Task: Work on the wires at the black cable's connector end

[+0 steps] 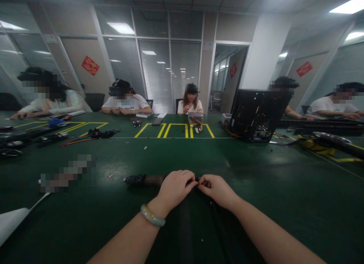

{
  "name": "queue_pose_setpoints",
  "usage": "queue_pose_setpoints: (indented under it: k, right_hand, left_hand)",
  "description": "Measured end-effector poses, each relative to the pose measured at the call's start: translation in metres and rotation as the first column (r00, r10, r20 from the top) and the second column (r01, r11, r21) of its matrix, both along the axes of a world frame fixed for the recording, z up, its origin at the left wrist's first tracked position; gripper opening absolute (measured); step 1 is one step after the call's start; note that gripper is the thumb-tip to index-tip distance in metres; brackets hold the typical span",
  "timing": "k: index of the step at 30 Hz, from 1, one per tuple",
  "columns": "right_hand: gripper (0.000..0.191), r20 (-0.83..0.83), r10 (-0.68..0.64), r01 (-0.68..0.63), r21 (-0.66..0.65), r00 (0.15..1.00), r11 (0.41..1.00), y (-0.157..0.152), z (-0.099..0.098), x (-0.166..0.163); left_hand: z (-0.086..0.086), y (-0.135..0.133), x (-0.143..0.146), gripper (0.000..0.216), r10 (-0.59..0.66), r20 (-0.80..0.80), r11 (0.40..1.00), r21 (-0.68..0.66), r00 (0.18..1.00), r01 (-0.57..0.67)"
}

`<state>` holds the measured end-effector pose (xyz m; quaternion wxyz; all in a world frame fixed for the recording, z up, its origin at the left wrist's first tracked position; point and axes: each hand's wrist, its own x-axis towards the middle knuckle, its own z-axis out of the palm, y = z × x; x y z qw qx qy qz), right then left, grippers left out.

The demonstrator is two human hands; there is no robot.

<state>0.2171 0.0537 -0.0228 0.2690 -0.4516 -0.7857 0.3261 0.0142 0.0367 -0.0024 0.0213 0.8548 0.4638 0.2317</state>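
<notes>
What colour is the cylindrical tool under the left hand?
The cylindrical tool looks dark brown along its body and black toward the tip; head view.

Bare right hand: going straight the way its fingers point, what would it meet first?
Probably the bare left hand, with a pale green bangle at its wrist; whether they touch is unclear.

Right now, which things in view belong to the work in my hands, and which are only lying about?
In work:
dark cylinder, partly under your left hand; your right hand is close beside.

Lying or standing about:
wire bundle, farther left
black computer case
small pale bit
</notes>
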Motion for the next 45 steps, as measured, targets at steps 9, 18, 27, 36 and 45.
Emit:
queue_pose_setpoints:
  k: [9,18,27,36,45]
  right_hand:
    - [0.007,-0.017,-0.006,0.005,-0.037,1.000,0.999,0.0005,0.0008,-0.0003]
    - [0.008,-0.032,-0.006,0.005,-0.035,0.999,0.999,0.0011,-0.0009,-0.0006]
    - [0.009,-0.027,0.000,-0.002,-0.041,1.000,0.999,0.0020,-0.0009,-0.0012]
    - [0.010,-0.030,-0.008,0.006,-0.056,1.000,0.998,0.0027,-0.0015,-0.0018]
    - [0.009,-0.014,-0.011,0.011,-0.051,1.000,0.999,0.0038,-0.0034,-0.0013]
  left_hand:
    - [0.0016,-0.0034,0.0004,0.009,0.023,-0.015,1.000,-0.015,1.000,-0.023]
    - [-0.0013,-0.0004,-0.0008,0.008,0.023,-0.010,1.000,-0.017,1.000,-0.023]
    - [0.0001,-0.0019,-0.0010,0.011,-0.005,0.017,1.000,-0.025,1.000,0.005]
    - [0.0036,-0.0027,-0.0005,0.017,0.020,-0.019,0.999,-0.039,1.000,-0.021]
    - [0.0032,-0.0018,-0.0005,0.015,0.033,0.005,0.999,-0.040,0.999,-0.032]
